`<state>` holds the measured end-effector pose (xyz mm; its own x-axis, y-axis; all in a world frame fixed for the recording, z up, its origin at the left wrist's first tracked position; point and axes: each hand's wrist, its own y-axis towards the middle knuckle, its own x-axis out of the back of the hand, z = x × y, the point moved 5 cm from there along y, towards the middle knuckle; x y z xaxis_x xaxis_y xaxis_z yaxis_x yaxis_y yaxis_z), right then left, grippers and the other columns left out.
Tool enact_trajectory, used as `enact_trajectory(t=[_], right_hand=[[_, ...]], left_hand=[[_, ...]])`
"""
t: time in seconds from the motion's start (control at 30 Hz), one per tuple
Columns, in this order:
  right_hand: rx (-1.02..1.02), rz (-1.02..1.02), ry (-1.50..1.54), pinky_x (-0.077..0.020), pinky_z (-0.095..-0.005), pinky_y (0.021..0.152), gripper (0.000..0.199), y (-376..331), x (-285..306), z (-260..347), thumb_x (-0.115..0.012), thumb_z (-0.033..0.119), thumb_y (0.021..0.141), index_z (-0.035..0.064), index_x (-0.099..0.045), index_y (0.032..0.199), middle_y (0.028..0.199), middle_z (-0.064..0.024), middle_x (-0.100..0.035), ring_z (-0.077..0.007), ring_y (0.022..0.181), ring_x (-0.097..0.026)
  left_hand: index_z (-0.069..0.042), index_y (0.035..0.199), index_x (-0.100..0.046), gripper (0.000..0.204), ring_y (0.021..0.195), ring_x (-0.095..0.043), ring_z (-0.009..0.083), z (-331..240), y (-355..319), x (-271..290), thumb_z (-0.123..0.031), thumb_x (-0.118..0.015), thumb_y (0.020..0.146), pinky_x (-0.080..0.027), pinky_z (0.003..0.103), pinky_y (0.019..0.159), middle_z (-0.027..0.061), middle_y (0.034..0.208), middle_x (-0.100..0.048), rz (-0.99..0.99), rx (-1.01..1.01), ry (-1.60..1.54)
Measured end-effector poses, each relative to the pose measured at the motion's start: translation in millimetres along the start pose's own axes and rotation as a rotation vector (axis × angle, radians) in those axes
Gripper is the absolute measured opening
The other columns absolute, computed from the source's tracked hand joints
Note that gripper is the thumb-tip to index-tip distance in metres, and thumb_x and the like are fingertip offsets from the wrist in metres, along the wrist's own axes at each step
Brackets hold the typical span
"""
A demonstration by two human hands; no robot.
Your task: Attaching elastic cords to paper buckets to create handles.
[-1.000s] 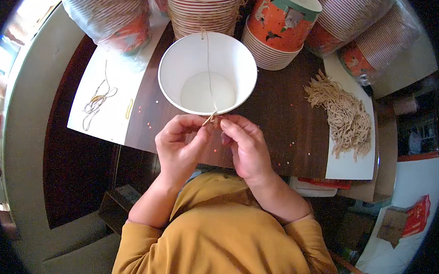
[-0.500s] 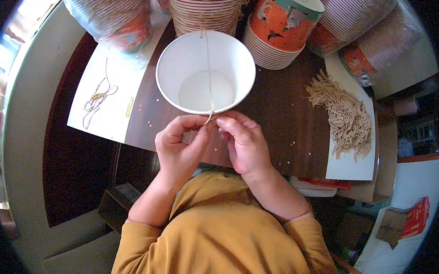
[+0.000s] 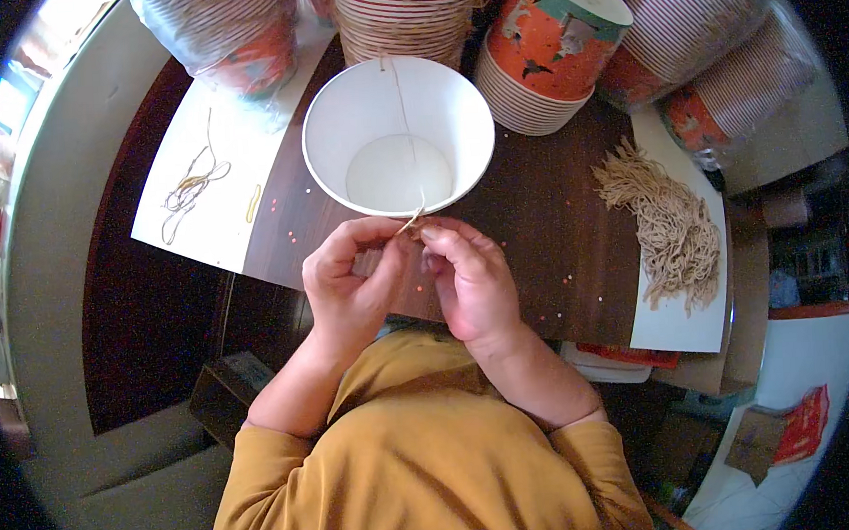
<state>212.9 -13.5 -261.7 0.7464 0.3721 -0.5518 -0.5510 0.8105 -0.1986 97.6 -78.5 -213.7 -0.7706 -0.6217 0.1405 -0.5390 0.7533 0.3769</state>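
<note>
Both hands have stayed almost where they were a moment ago at the near rim of the white paper bucket (image 3: 397, 132), with the fingertips drawn a little closer together. A person in a mustard-yellow top sits at a dark wooden table (image 3: 547, 230). Their left hand (image 3: 349, 283) and right hand (image 3: 468, 277) meet at the fingertips, both pinched shut on the end of a thin tan string (image 3: 412, 216) just at the bucket's near edge. The string runs up across the inside of the bucket to its far rim. To the right, a pile of tan strings (image 3: 667, 219) lies on a white sheet. To the left, a few loose strings (image 3: 188, 188) lie on another white sheet (image 3: 221, 232). Stacks of orange-printed buckets (image 3: 548, 47) stand behind.
</note>
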Motion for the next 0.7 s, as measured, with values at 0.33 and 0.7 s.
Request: enact_trajectory(t=[0.33,0.7], right_hand=[[-0.042,-0.022,0.137,-0.0440,-0.0221,0.066,0.018,-3.0,-12.8,6.2,-0.059,0.016,0.090,0.0030,-0.067,0.099,0.080,0.0006,-0.063,-0.0071,0.070,-0.053],[-0.057,-0.057,0.138,-0.0429,-0.0223,0.064,0.014,-2.4,-7.1,5.9,-0.058,0.015,0.089,0.0050,-0.067,0.093,0.080,-0.0004,-0.064,-0.0086,0.068,-0.053]], left_hand=[[0.002,0.090,-0.065,0.013,0.075,-0.065,0.0144,-1.5,1.4,-2.7,0.004,-0.067,0.077,-0.053,0.026,0.069,0.0092,0.083,-0.067,0.038,-0.102,0.025],[-0.002,0.090,-0.066,0.018,0.073,-0.066,0.0203,-13.3,-2.1,-5.6,0.005,-0.071,0.074,-0.053,0.028,0.066,0.0105,0.083,-0.069,-0.008,-0.412,0.257]])
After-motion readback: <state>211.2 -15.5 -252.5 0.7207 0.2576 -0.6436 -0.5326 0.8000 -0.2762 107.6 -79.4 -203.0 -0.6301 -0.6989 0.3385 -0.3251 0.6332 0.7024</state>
